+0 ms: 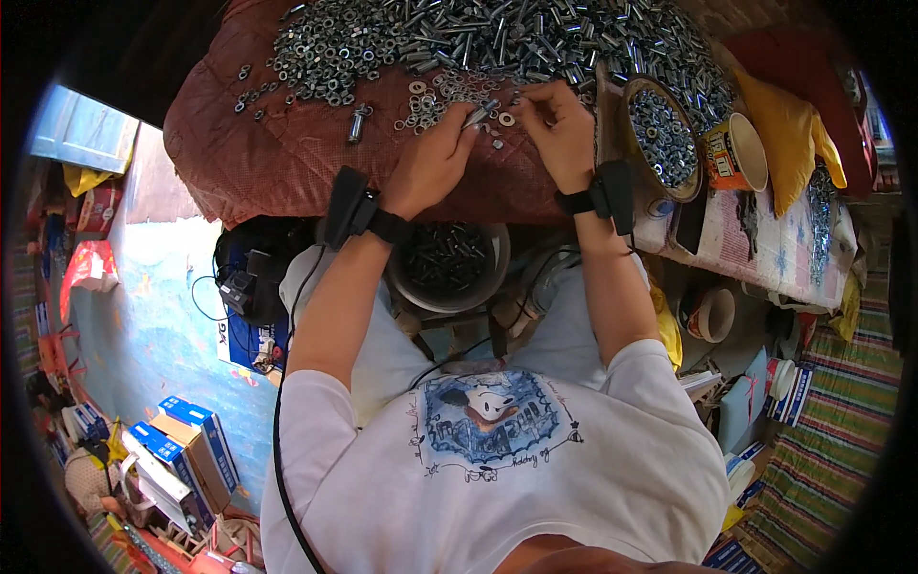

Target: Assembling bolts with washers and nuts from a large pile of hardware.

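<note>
My left hand (437, 158) is closed around a shiny metal bolt (481, 113), whose end sticks out past thumb and fingertips. Just to its right, my right hand (559, 132) has thumb and fingers pinched together; whatever is between them is too small to name. Both hands are over the front of a dark red padded cloth (249, 163). Loose washers (449, 88) lie right beyond the fingers, and a single nut (497, 144) sits between the hands. Off to the left, another bolt assembly (358, 124) lies apart on the cloth.
Heaps of nuts (330, 48) and metal sleeves or bolts (535, 38) cover the far side. At right are a round bowl of nuts (662, 139), a paper tub (734, 153) and a yellow bag (779, 134). A bucket of dark metal pieces (448, 304) stands between my knees.
</note>
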`<state>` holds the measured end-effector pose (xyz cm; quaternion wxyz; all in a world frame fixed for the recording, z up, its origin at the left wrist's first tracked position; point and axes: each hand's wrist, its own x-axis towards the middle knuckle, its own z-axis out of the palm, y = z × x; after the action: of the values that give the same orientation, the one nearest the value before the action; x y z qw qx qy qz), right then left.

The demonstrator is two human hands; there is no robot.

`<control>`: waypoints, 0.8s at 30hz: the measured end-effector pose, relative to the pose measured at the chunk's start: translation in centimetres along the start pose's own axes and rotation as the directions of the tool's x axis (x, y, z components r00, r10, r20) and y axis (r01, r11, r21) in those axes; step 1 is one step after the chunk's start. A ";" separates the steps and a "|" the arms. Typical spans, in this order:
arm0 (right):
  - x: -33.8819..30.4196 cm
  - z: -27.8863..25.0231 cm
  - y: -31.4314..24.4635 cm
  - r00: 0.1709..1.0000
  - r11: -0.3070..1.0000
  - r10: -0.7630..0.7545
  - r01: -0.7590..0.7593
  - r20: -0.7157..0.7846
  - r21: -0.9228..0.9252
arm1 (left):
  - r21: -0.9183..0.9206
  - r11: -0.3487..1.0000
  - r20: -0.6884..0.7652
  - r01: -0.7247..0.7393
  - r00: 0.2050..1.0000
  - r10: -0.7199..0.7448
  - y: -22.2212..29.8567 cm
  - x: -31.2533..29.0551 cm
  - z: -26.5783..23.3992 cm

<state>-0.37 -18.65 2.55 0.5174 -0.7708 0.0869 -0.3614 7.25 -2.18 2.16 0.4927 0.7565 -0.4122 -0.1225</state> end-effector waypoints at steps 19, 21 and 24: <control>-1.0 3.0 0.3 0.952 0.949 0.054 -0.143 0.301 0.280 | -0.068 0.997 -0.049 0.046 0.998 -0.049 -1.6 -0.4 -0.7; -0.9 3.1 -0.3 0.963 0.948 0.003 -0.089 0.270 0.306 | -0.321 0.947 -0.086 -0.019 0.996 -0.009 -2.0 0.3 -0.6; -0.5 3.0 -1.1 0.948 0.958 -0.044 -0.049 0.314 0.282 | -0.409 0.912 -0.058 0.046 0.995 -0.077 -1.7 0.7 -0.8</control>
<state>0.93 -15.67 2.62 0.6312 -0.7356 -0.0496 -0.2408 9.04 -1.87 1.24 0.6498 0.6541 -0.3355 -0.1932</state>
